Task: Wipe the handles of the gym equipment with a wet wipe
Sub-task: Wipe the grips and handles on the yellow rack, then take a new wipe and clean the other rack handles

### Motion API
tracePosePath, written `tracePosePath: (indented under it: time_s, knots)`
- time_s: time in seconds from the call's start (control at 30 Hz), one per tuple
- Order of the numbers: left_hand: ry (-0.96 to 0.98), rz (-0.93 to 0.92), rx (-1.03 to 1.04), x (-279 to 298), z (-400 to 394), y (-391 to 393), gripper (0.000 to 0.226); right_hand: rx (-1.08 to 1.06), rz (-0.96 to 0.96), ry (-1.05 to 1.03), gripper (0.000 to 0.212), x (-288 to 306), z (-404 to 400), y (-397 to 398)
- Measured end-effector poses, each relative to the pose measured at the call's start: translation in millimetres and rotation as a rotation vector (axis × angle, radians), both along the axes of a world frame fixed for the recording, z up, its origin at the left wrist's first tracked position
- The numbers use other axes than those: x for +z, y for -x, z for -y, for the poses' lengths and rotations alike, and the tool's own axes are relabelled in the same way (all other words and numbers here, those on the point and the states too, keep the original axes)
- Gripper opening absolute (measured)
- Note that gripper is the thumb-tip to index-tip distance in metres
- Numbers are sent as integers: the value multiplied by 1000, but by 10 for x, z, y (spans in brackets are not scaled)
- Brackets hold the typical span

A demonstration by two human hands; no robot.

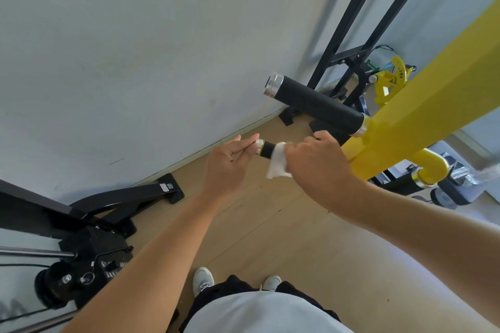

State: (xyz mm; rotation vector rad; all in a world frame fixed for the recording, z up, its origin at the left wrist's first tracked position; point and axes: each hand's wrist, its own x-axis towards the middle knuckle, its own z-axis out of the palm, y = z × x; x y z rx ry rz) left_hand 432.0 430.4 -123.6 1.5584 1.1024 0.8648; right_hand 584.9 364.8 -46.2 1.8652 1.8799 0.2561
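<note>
Lower handle: the short black foam grip with a silver end cap [263, 148] juts from the yellow steel frame [411, 113], under the longer black grip [316, 104].
Right hand [316, 162]: curled round the lower handle, pressing the white wet wipe [277, 161] onto it, likely to scrub by twisting.
Left hand [230, 162]: fingers mostly straight, tips touching the cap, seemingly to steady it.
</note>
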Motion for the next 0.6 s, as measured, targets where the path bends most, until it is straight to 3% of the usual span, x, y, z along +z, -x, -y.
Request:
tracePosePath:
  time_s: [0.1, 0.2, 0.37, 0.6]
  knots:
    - [21, 2, 9, 33, 49, -3, 27, -26, 200, 192, 30, 189, 184, -47]
    - [14, 29, 24, 0, 108, -18, 26, 62, 255, 219, 27, 286, 237, 38]
    - [104, 17, 147, -161, 380, 118, 20, 294, 65, 207, 20, 486, 368, 216]
    - [303, -53, 576, -465, 1234, 156, 36, 540, -225, 193, 15, -9, 840, 223]
